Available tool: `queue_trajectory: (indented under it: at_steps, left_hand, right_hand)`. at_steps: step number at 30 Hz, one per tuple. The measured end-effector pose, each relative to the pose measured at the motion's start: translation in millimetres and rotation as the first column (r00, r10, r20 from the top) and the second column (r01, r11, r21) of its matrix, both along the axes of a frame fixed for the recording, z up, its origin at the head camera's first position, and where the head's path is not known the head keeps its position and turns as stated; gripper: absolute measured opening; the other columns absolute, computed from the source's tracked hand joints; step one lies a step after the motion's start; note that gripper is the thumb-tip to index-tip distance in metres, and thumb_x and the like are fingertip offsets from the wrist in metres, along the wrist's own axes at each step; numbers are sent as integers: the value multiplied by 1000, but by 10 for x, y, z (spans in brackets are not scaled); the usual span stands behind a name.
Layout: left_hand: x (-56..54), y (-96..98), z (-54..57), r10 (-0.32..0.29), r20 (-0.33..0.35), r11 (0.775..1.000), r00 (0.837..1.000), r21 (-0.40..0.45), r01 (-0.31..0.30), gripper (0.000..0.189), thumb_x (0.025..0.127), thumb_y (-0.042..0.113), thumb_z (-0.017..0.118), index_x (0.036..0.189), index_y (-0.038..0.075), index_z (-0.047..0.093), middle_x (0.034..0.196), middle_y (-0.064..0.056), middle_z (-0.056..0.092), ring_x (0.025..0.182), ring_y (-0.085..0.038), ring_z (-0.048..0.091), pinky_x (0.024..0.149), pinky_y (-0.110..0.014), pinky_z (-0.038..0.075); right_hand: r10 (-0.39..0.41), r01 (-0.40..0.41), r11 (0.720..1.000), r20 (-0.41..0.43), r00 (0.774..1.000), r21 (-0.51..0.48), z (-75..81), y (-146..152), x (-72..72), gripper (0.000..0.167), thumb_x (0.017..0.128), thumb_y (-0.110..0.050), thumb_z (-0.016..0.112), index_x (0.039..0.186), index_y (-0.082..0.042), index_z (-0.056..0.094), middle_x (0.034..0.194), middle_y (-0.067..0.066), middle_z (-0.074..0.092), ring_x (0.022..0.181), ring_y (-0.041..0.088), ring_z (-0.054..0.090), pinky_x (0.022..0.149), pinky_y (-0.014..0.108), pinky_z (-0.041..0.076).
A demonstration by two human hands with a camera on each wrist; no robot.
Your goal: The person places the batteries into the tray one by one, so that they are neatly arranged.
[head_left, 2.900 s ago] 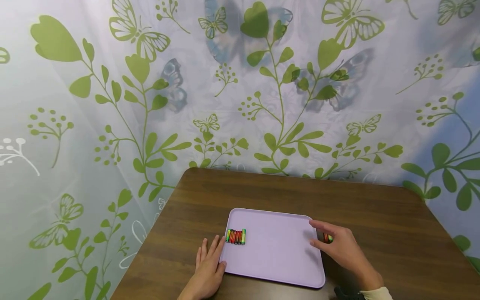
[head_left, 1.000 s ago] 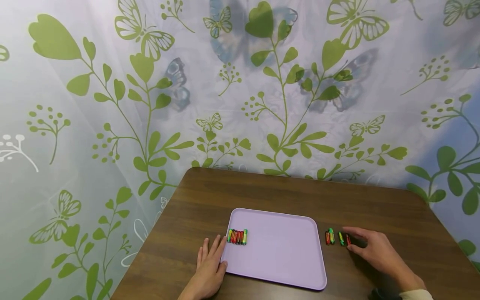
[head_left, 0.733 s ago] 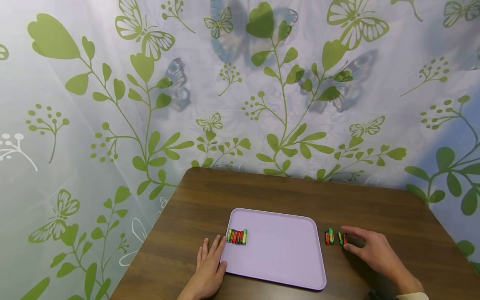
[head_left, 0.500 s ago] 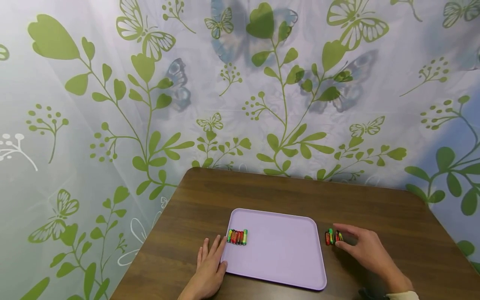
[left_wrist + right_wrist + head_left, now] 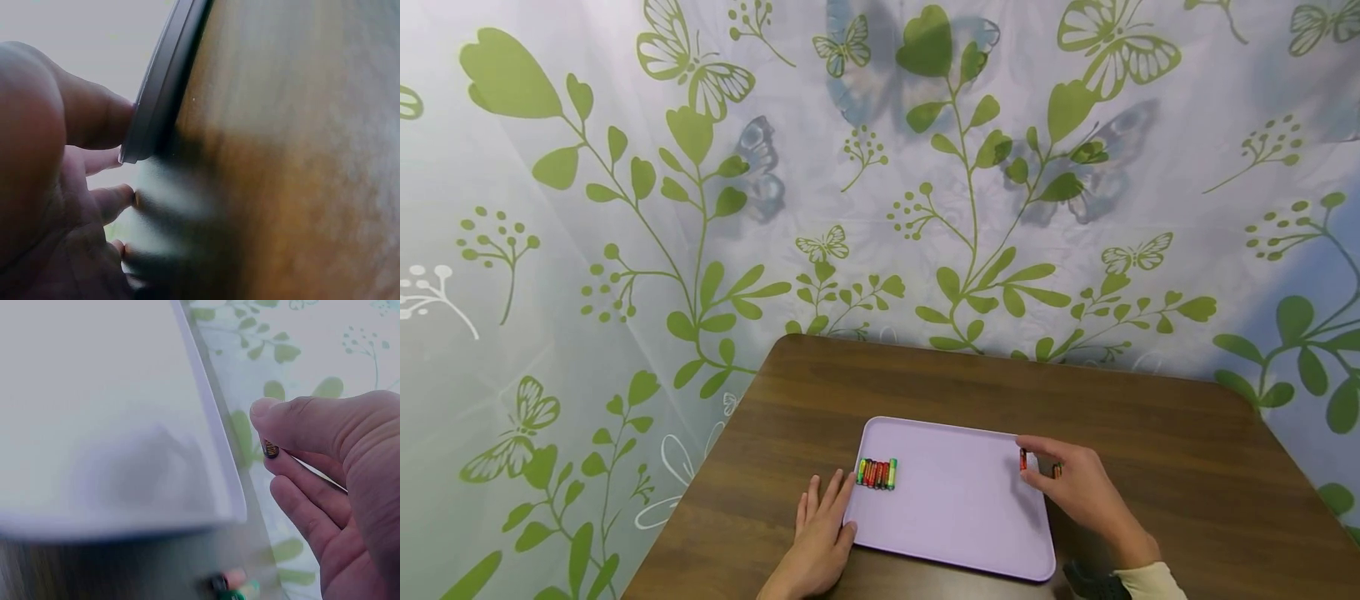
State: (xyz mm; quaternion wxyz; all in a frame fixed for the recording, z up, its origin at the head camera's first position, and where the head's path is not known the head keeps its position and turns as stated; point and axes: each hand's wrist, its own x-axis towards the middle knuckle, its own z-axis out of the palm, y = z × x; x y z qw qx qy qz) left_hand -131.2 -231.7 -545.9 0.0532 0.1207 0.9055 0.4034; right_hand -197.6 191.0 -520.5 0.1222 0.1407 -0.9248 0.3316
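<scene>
My right hand [image 5: 1086, 492] pinches a small red-and-black battery [image 5: 1022, 460] between thumb and fingertips, above the right edge of the lilac tray [image 5: 955, 500]. From the right wrist view, the dark end of that battery [image 5: 270, 449] pokes out under the thumb. At the tray's left side lies a row of several red and green batteries [image 5: 877, 473], packed side by side. My left hand [image 5: 815, 537] rests with straight, spread fingers on the table, against the tray's left edge. Its thumb [image 5: 100, 115] touches the tray rim [image 5: 165, 81] in the left wrist view.
More batteries [image 5: 1057, 471] lie on the brown wooden table [image 5: 1187, 450] right of the tray, partly hidden by my right hand; the right wrist view shows them blurred. A curtain [image 5: 880, 167] with leaf and butterfly prints hangs behind and left of the table.
My right hand has taken the red battery from the table right of the tray and carried it left, over the tray's right edge. My left hand has stayed in place.
</scene>
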Motion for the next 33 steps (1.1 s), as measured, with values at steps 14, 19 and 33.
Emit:
queue_trajectory:
  at_steps: [14, 19, 33]
  left_hand:
    - [4, -4, 11, -4, 7, 1000, 1000, -1, 4, 68, 106, 8, 61, 170, 4, 38, 177, -30, 27, 164, -64, -2, 126, -81, -4]
    - [-2, -2, 19, -8, 11, 1000, 1000, 9, 8, 68, 106, 8, 61, 170, 4, 37, 177, -30, 27, 163, -65, -2, 125, -82, -4]
    - [-5, 4, 22, -4, 5, 1000, 1000, 1, 4, 67, 106, 8, 61, 169, 3, 38, 177, -30, 28, 163, -65, 0, 125, -82, -3]
  right_hand:
    - [110, -109, 990, 3, 994, -88, -49, -573, -127, 50, 85, -12, 94, 132, -14, 80, 127, -1, 82, 109, 28, 81, 95, 44, 65]
    - [118, -117, 987, 6, 993, -112, -45, -776, -172, 50, 84, -11, 95, 132, -17, 81, 126, -4, 82, 110, 27, 81, 97, 46, 65]
    - [214, -202, 961, 44, 976, -188, -67, -1315, -200, 46, 85, -9, 91, 130, -12, 81, 126, -3, 82, 115, 21, 79, 101, 45, 63]
